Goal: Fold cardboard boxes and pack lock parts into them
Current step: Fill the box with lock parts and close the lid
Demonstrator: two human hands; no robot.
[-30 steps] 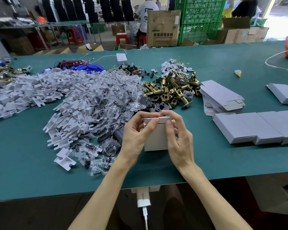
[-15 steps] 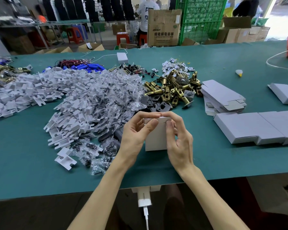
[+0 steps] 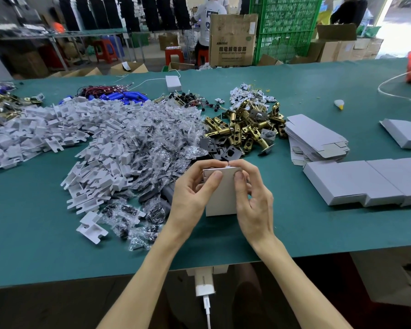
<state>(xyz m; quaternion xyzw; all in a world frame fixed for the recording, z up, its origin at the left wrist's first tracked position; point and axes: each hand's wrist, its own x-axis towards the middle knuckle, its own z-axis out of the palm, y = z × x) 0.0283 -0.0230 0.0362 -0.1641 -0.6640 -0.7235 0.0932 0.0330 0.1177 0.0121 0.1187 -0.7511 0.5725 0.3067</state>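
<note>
Holding a small white cardboard box (image 3: 223, 198) upright w/ both hands, we have its base apparently resting on the green-topped desk (image 3: 33, 233), near the middle of the front edge. Left hand (image 3: 191, 200) grips the box's top left corner: thumb pressed on the front face, fingers curled over the top. Right hand (image 3: 255, 205) pinches the top right corner: thumb on the front, index finger bent over the top edge, other fingers curled loosely beside the box. The two index tips nearly meet at the top's centre. We can't tell if the top flap is fully tucked. Just behind the box, toward desk centre, lies a pile of brass latch bolts (image 3: 244, 129) w/ dark grey plates. Left of that sit a heap of clear plastic bags of small parts (image 3: 157, 143) and a spread of white moulded plastic inserts (image 3: 57, 136) reaching the left edge. Right of the latches is a stack of flat white cardboard blanks (image 3: 316, 136); toward the right edge, a row of folded white boxes (image 3: 365, 181) lies end to end.
</note>
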